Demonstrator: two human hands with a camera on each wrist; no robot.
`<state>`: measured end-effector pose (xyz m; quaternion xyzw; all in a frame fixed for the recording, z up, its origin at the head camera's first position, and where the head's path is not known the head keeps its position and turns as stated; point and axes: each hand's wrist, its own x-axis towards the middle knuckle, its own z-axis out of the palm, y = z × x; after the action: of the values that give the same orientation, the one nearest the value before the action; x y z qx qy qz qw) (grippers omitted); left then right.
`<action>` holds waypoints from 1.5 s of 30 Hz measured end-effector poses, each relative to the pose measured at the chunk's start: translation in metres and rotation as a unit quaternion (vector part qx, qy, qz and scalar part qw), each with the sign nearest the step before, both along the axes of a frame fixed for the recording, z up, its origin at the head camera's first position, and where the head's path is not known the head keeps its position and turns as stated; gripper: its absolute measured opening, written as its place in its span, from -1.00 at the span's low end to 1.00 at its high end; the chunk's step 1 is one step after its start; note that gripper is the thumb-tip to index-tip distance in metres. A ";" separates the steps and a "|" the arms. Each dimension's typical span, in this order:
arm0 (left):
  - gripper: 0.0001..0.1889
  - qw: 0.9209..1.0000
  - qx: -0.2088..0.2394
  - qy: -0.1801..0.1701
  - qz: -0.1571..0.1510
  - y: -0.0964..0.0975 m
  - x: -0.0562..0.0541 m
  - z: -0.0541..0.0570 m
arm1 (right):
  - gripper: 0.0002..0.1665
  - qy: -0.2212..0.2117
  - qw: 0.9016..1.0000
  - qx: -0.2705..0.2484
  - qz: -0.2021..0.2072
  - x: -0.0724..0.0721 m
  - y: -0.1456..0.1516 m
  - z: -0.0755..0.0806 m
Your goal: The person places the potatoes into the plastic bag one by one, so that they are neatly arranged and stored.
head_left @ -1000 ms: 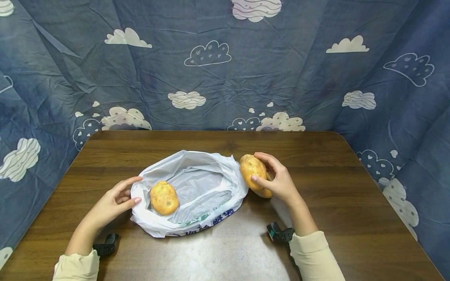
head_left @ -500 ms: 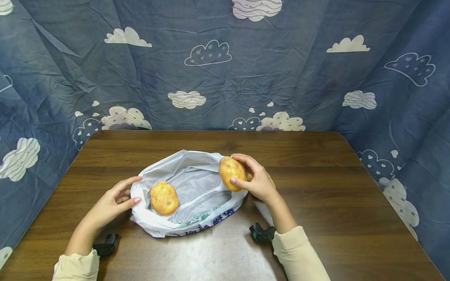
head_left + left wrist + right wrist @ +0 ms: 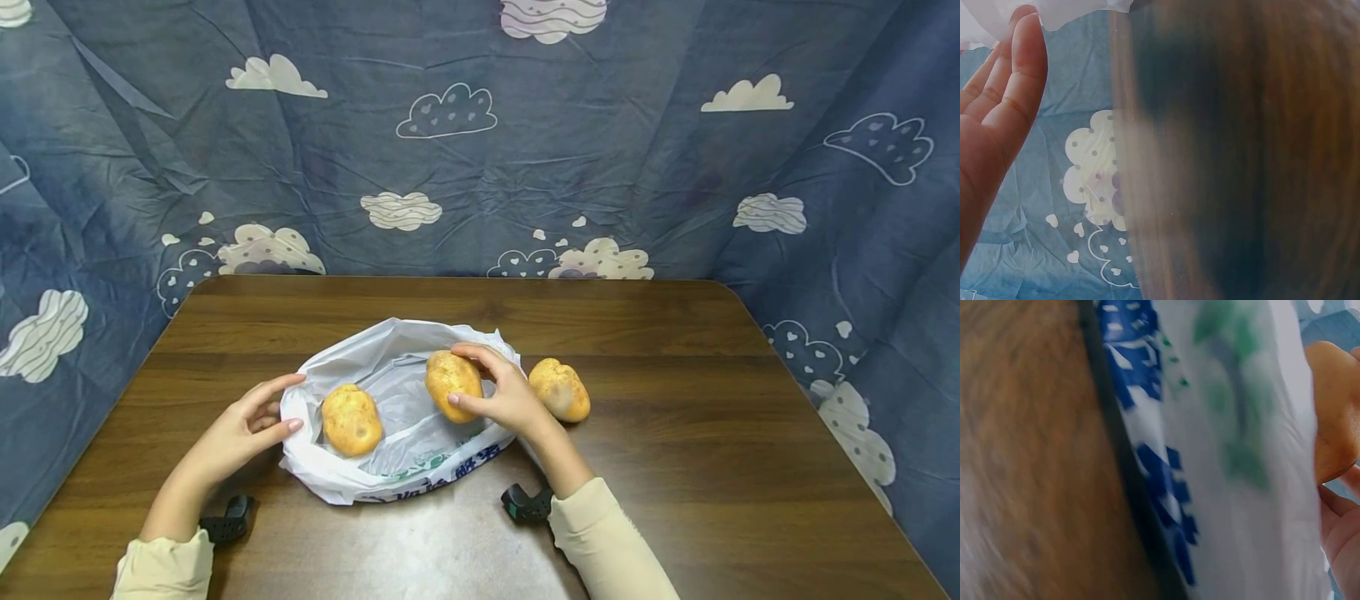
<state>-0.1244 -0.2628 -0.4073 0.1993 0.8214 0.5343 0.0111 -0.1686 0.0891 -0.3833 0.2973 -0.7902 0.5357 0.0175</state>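
A white plastic bag lies with its mouth spread wide, blue and green print along its near side. At its left rim is my left hand, thumb and forefinger apart and their tips touching the plastic; in the left wrist view its fingers reach up to the bag's edge. One potato sits inside at the left. My right hand grips a second potato between thumb and fingers, over the bag's mouth. Part of this potato shows beyond the plastic in the right wrist view.
A third potato lies on the brown wooden table, just right of the bag. Black wrist cameras sit beside both wrists, close over the table. Behind the far edge hangs a blue curtain with cloud patterns.
My right hand has carried its potato leftward from beside the bag to over its mouth, uncovering the potato on the table. The left hand and the potato in the bag stay put.
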 end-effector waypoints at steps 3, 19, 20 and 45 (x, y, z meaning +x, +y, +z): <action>-0.43 1.000 0.002 0.001 -0.002 0.000 -0.001 0.000 | -0.35 0.003 1.000 -0.003 0.007 -0.004 -0.005 -0.012; -0.43 1.000 0.003 -0.001 0.000 0.001 0.000 0.000 | -0.35 -0.011 0.999 0.009 0.041 -0.010 -0.040 -0.035; -0.43 1.000 0.003 -0.002 0.000 0.001 0.000 0.000 | -0.36 -0.017 0.999 0.007 0.043 -0.008 -0.042 -0.032; -0.42 1.000 0.002 -0.005 0.000 0.000 0.000 -0.003 | -0.32 -0.045 0.996 0.051 0.058 -0.014 -0.055 -0.059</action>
<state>-0.1242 -0.2627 -0.4101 0.1962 0.8203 0.5369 0.0151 -0.1829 0.0340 -0.4428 0.3187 -0.7977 0.5079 -0.0643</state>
